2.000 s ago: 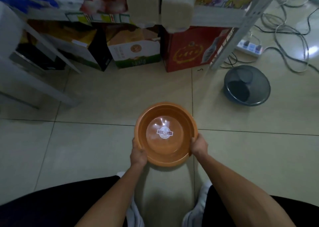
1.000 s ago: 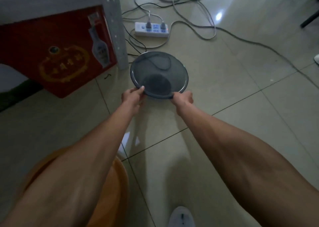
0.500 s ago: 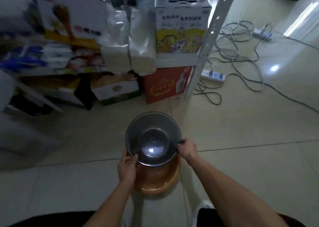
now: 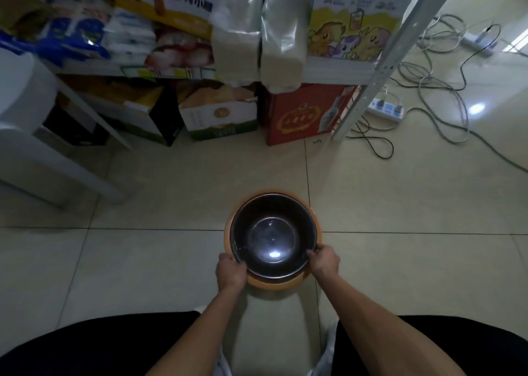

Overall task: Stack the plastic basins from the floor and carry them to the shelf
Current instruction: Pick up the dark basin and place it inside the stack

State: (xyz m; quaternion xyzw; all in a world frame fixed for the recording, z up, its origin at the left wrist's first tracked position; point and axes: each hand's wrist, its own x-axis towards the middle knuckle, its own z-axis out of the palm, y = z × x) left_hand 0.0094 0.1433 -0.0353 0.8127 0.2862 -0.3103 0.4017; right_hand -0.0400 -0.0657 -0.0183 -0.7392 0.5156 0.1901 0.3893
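The dark grey basin [image 4: 273, 237] sits nested in the orange basin [image 4: 278, 283]. Left hand [image 4: 231, 273] and right hand [image 4: 324, 264] are closed on the rims. Stacking looks done; the carry to the shelf [image 4: 338, 67] remains.

Both forearms extended forward — left hand [image 4: 231, 273], right hand [image 4: 325, 263] curled closed, gripping.

Red carton [image 4: 300, 115], white power strip [image 4: 385, 110], tangled cables [image 4: 440, 90] on tiled floor [image 4: 400, 190]
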